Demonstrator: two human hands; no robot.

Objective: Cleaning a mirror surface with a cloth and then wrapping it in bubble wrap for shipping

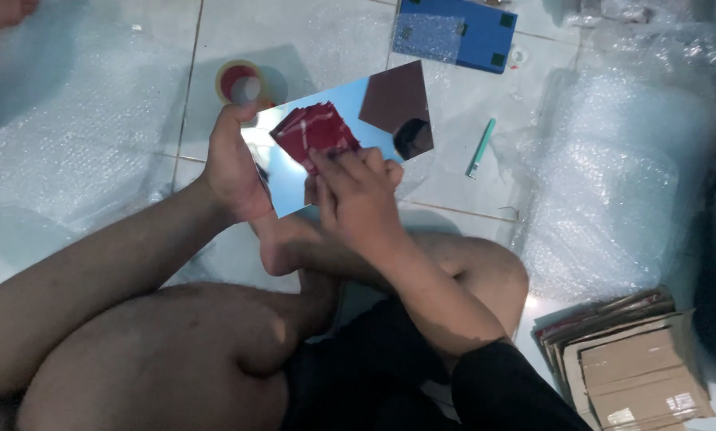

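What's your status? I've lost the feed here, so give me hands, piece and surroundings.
Left hand grips mirror panel by its left edge. Right hand presses red cloth onto it. Tape roll and teal pen on floor nearby.

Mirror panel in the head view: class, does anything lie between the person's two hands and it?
Nothing visible does. The left hand grips the mirror panel by its left edge, thumb over the front. The right hand presses on a red cloth lying on the panel, so only the cloth separates those fingertips from the glass.
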